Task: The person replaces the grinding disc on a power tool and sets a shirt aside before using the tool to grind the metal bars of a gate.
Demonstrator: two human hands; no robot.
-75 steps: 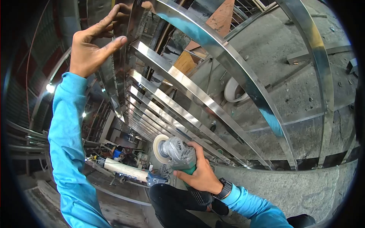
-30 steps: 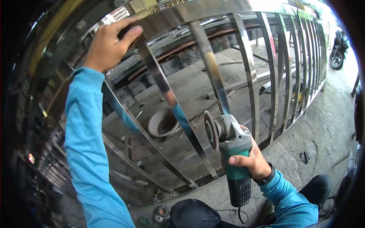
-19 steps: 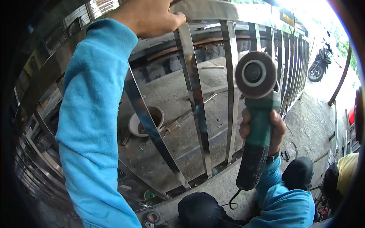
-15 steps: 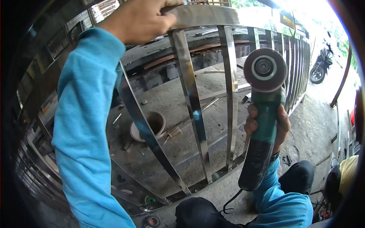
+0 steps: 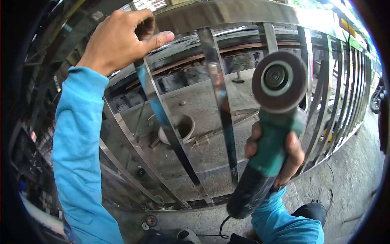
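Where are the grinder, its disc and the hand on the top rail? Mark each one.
grinder (image 5: pixel 271 152): head view, on the green body above the fingers.
disc (image 5: pixel 279 80): head view, on the round face near its hub.
left hand (image 5: pixel 118 40): head view, on the back of the hand.

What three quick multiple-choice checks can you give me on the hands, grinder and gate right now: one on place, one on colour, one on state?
1. Where is the left hand?
A. on the gate's top rail
B. on the floor
C. on the grinder's cord

2. What colour is the grinder body?
A. red
B. green
C. yellow

3. How is the grinder held?
A. lying on the floor
B. hanging from the gate
C. gripped in the right hand, disc raised toward the camera

Answers: 1 A, the fingers curl at the top rail above a bar; 2 B, the housing above the dark handle is green; 3 C, the right hand wraps the body and the disc face shows, apart from the bars.
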